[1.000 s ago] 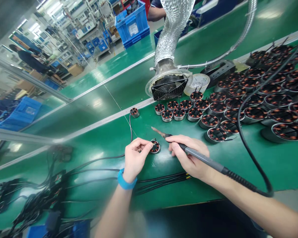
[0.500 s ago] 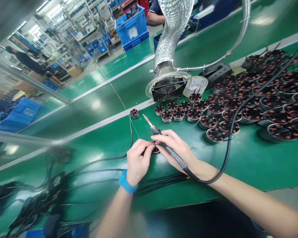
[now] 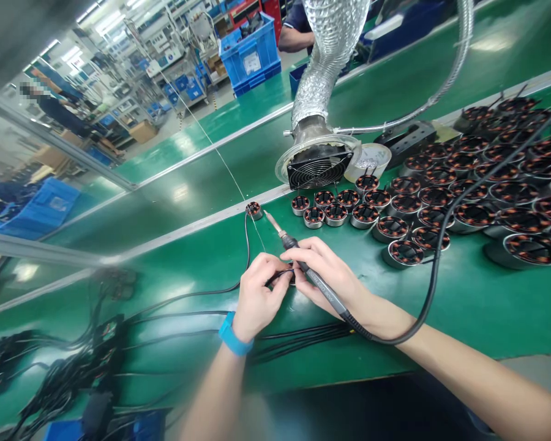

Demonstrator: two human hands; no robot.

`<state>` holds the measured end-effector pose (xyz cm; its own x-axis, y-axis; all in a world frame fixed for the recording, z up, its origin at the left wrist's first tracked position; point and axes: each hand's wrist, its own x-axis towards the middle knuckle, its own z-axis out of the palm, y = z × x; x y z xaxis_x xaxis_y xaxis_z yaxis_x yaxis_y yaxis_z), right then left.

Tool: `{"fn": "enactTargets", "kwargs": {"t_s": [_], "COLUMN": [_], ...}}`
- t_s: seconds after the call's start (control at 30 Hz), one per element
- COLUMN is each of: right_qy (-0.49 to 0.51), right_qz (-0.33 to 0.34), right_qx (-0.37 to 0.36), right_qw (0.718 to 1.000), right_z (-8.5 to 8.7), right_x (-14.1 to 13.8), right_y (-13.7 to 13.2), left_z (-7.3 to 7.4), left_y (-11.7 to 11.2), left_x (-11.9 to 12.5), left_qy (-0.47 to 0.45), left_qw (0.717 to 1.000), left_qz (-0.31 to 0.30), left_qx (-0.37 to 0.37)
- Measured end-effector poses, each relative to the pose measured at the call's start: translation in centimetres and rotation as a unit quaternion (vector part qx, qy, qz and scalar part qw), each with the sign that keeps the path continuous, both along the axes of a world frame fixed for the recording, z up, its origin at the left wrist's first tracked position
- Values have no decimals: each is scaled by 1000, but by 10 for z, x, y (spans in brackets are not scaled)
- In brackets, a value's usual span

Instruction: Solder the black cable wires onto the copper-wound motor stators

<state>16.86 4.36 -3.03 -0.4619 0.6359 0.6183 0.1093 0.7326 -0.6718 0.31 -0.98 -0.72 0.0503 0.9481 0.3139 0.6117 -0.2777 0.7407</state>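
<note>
My left hand [image 3: 259,298] pinches a thin black wire at a small wound motor stator [image 3: 292,277], which my fingers mostly hide. My right hand [image 3: 328,272] grips a soldering iron [image 3: 321,286] like a pen, just right of the left hand. The iron's tip points up and left, clear of the stator. Its black cord curves across the bench to the right. Another small stator [image 3: 254,210] with a black lead lies at the bench's far edge. Many stators stand in rows [image 3: 365,215] to the right.
A fume extractor fan [image 3: 320,170] on a foil duct [image 3: 333,52] stands behind the stators, beside a white round container [image 3: 373,160] and a black iron stand [image 3: 406,142]. Black wire bundles [image 3: 303,340] lie on the green bench. A co-worker [image 3: 296,33] stands beyond, near a blue crate [image 3: 250,55].
Both hands have closed in on the small stator since the earliest frame, now covering most of it. The iron has swung to point up and left, and my left fingers now pinch a thin wire.
</note>
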Motion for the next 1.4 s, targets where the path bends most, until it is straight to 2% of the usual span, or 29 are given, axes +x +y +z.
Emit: {"fn": "enactTargets", "kwargs": {"t_s": [0.27, 0.47, 0.6, 0.8, 1.0, 1.17, 1.4], "right_qy": [-23, -44, -34, 61, 90, 125, 111], "right_qz": [4, 2, -2, -106, -200, -157, -120], "right_qx": [13, 22, 2, 0, -41, -23, -20], "right_qw": [1000, 999, 999, 993, 975, 979, 986], "right_z": [-10, -10, -11, 0, 7, 7, 11], "right_x": [3, 4, 4, 9, 27, 33, 32], "right_y": [0, -2, 0, 1, -6, -8, -6], "left_z": [-1, -2, -3, -8, -14, -13, -15], "left_y": [1, 5, 7, 9, 9, 9, 11], "left_x": [5, 4, 10, 15, 14, 15, 14], "left_qy": [-38, -98, -155, -186, -216, -238, -246], "left_qw": [999, 993, 983, 974, 965, 957, 955], "left_qz": [24, 32, 53, 93, 109, 116, 114], "left_qx": [-23, -62, -83, -91, -106, -118, -123]}}
